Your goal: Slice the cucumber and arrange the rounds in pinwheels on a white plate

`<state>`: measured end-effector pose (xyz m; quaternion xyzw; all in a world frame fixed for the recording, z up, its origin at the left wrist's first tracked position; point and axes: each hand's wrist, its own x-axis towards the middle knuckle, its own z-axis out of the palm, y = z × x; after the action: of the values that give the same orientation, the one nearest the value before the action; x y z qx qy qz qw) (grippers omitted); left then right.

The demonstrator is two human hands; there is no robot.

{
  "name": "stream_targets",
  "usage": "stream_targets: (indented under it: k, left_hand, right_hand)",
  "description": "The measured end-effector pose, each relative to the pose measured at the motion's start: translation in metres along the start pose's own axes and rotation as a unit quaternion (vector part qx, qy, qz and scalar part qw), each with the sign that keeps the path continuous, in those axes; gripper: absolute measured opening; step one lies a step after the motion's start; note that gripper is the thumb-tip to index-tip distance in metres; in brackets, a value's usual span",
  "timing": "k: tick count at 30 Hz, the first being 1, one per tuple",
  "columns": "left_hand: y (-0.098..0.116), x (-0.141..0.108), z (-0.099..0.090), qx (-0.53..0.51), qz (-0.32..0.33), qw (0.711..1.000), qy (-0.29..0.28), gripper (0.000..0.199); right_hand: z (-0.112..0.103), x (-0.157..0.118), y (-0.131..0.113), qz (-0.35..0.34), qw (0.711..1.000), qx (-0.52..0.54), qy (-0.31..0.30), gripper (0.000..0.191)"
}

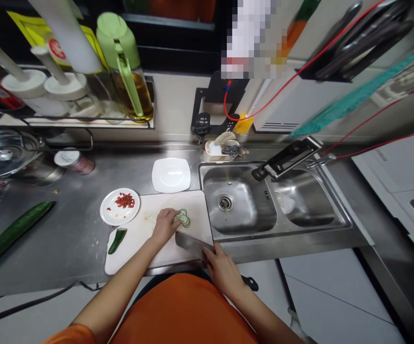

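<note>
My right hand (224, 267) is closed around a kitchen knife (190, 241), its blade lying low over the board and pointing left. A black handle end shows past the wrist. My left hand (165, 223) has its bent fingers on the left edge of some thin cucumber slices (183, 219), just beyond the blade. Both are over a white cutting board (142, 251). A cut cucumber piece (117, 240) lies at the board's left side. Chopped red bits sit on a round white plate (105, 213) that overlaps the board's far left corner.
A square white plate (171, 174) stands behind the board. To the right is a double steel sink (253, 210) with a black faucet (281, 160). A whole cucumber (11, 236) lies at left, near a lidded pot (42, 167). An oil bottle (130, 81) stands on the rack.
</note>
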<state>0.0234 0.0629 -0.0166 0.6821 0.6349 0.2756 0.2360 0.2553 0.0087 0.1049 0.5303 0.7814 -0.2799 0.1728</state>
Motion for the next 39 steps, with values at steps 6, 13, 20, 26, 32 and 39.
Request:
stream_targets:
  k: [6,13,20,26,32,39]
  left_hand:
    - [0.01,-0.002,0.003,0.025,-0.022,0.999,-0.005,0.023]
    - [0.024,-0.002,-0.004,-0.045,-0.085,0.995,-0.028,0.007]
    - [-0.005,-0.009,-0.044,-0.102,-0.144,0.984,-0.04,0.018]
    - [-0.027,-0.018,-0.051,-0.038,-0.097,0.995,0.008,0.024]
    - [-0.031,-0.044,-0.033,0.054,-0.104,0.989,0.084,0.03]
    - [-0.034,-0.049,-0.018,0.04,-0.114,0.984,0.132,0.022]
  right_hand:
    - [-0.007,-0.005,0.007,0.009,0.999,0.038,-0.011,0.031]
    - [-0.008,-0.004,0.009,-0.002,0.998,0.058,-0.01,0.032]
    - [0.005,0.011,0.002,-0.02,0.994,0.106,-0.002,0.039]
    - [0.011,0.038,-0.026,-0.011,0.997,0.07,-0.012,0.031]
    - [0.009,0.048,-0.043,0.001,0.999,0.035,-0.034,0.031]
    - [0.005,0.05,-0.055,0.012,0.998,-0.002,-0.058,0.041]
